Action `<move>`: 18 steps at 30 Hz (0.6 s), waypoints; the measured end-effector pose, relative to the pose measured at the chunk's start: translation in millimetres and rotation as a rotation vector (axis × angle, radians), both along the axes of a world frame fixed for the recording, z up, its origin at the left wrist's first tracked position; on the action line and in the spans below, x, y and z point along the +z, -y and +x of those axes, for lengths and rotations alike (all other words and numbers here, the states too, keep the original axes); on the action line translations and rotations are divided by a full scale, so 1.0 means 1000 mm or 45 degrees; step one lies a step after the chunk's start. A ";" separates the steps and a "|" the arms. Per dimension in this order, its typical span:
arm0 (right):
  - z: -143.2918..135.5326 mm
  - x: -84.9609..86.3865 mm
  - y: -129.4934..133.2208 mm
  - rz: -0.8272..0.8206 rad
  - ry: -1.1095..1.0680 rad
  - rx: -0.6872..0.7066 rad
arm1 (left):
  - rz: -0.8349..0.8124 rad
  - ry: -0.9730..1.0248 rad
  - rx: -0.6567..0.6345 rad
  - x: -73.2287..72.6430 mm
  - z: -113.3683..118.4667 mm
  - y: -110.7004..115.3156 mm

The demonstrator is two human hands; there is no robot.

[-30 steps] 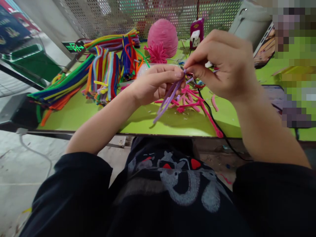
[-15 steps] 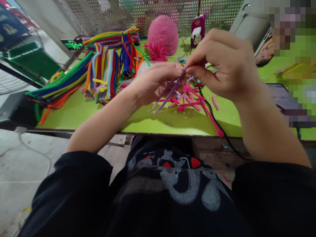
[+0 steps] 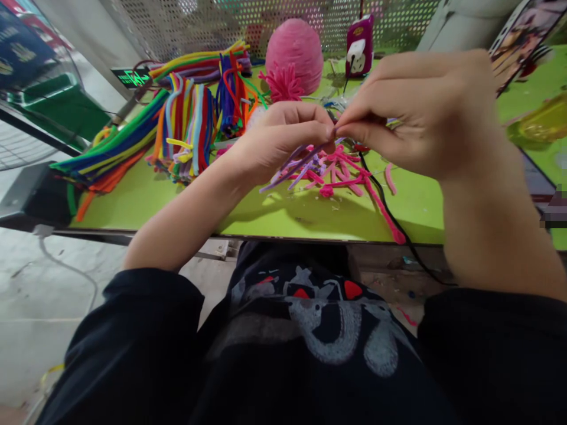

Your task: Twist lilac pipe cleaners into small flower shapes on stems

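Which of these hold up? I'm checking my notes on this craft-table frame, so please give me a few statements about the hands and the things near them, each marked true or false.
1. Both hands pinch the purple pipe cleaners at one spot. True: the left hand and right hand meet fingertip to fingertip there.
2. The tabletop is blue. False: it is bright green.
3. Cut pink pieces lie on the table under the hands. True.
4. The pink fuzzy ball sits in the left hand. False: it rests at the back of the table, apart from both hands.
5. The multicoloured pipe cleaner bundles lie to the right of the right hand. False: they lie to the left of the left hand.
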State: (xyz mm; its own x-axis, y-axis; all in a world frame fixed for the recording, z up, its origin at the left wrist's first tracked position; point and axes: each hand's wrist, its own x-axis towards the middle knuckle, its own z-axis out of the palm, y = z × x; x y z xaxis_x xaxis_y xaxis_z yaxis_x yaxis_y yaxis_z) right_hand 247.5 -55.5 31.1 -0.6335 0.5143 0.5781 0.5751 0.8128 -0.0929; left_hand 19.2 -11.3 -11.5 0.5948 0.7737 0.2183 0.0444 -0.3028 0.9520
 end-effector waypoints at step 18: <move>-0.008 0.000 -0.012 -1.083 -0.697 -0.010 | 1.012 -0.120 0.424 -0.001 0.003 0.015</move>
